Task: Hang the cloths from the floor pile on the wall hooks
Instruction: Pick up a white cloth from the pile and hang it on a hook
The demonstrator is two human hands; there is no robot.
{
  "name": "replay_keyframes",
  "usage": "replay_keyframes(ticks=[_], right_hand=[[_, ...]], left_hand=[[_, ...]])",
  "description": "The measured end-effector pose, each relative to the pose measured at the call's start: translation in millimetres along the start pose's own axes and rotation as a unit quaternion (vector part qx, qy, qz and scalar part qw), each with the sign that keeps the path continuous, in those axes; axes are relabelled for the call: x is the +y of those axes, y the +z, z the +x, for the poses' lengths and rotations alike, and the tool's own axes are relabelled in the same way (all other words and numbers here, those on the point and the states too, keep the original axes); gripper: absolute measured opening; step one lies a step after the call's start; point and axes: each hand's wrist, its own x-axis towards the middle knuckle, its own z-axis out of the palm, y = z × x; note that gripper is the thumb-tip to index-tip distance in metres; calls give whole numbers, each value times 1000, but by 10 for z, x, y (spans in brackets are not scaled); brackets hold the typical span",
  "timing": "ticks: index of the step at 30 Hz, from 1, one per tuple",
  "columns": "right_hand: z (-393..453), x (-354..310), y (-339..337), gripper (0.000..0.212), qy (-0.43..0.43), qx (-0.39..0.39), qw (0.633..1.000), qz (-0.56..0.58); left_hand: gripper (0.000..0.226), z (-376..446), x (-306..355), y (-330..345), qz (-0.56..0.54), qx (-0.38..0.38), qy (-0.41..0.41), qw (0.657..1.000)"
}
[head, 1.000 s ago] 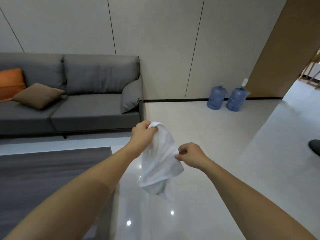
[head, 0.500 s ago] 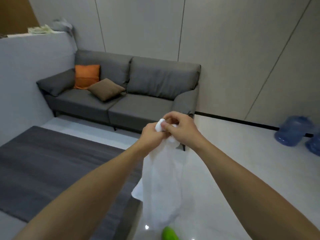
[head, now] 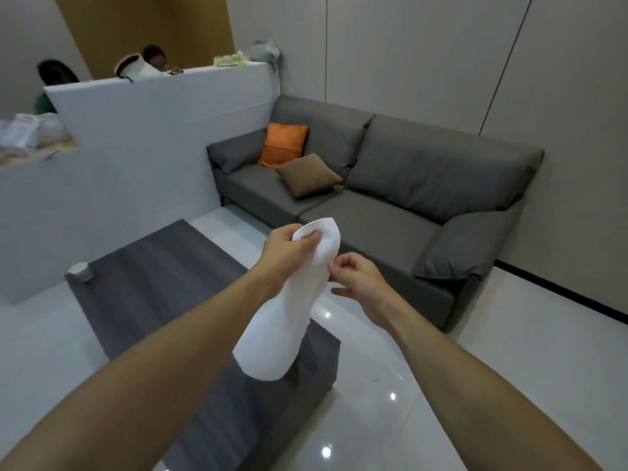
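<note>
Grey wall panels and a pale glossy floor frame the room, and the grey sofa serves as landmark. Left of the sofa runs a low white partition with clutter on its top edge; in front of it, left of the sofa, a dark rug lies on the floor with a small pale cup at its far corner. On the sofa's left seat sit an orange cushion and a brown cushion.

In front of the sofa, held up in the air, is the white cloth. The left hand pinches its top end, and the rest hangs down over the rug. The right hand, just right of the cloth, has its fingers curled at the cloth's edge; whether it truly grips the fabric I cannot tell.

No wall hooks and no floor pile show. The step in hand looks like carrying one cloth toward the hooks. Next, I judge, the hands must find a hook and drape the held end over it.
</note>
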Motion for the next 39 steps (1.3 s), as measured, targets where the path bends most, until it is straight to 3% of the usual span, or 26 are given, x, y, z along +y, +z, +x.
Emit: replay_keyframes(ticks=[3, 7, 10, 12, 14, 16, 19, 22, 24, 26, 29, 30, 32, 36, 39], right_hand=[[242, -22, 73, 41, -3, -94, 995, -26], [506, -35, 242, 19, -41, -75, 993, -85], [618, -153, 316, 24, -52, -86, 990, -100], [692, -250, 350, 27, -33, -143, 981, -129], [807, -325, 420, 35, -23, -218, 948, -232], [963, -358, 515, 32, -29, -274, 884, -379], [1238, -340, 587, 23, -34, -291, 799, -525], [1588, -256, 627, 31, -4, -302, 772, -559], [1855, -188, 694, 22, 10, -321, 764, -559], [2170, -162, 881, 13, -3, -315, 795, -519], [2661, -237, 1253, 21, -40, -189, 927, -321], [2825, -301, 1391, 22, -49, -139, 956, -253], [3122, -482, 1672, 22, -62, -94, 976, -188], [3644, -936, 2188, 28, -78, -85, 988, -103], [3922, -1299, 2532, 26, -77, -100, 992, -13]], left_hand=[[20, 122, -19, -120, -6, 24, -4, 1000], [20, 242, -67, -338, 23, 82, -7, 996], [19, 306, -159, -642, 35, 141, -12, 989], [16, 329, -232, -867, 34, 167, -23, 985], [15, 342, -295, -1053, 52, 173, -24, 983], [14, 371, -348, -1222, 63, 184, -25, 981], [11, 446, -436, -1573, 41, 251, -35, 967], [18, 521, -565, -2013, 7, 317, -47, 947], [19, 579, -654, -2287, -5, 348, -54, 936], [22, 701, -784, -2607, -26, 372, -69, 925], [31, 903, -918, -3110, -31, 411, -90, 906], [34, 975, -959, -3276, -33, 421, -96, 902], [33, 1108, -1013, -3569, -36, 428, -98, 898], [19, 1359, -1044, -4106, -55, 445, -101, 888], [26, 1527, -982, -4448, -96, 440, -96, 888]])
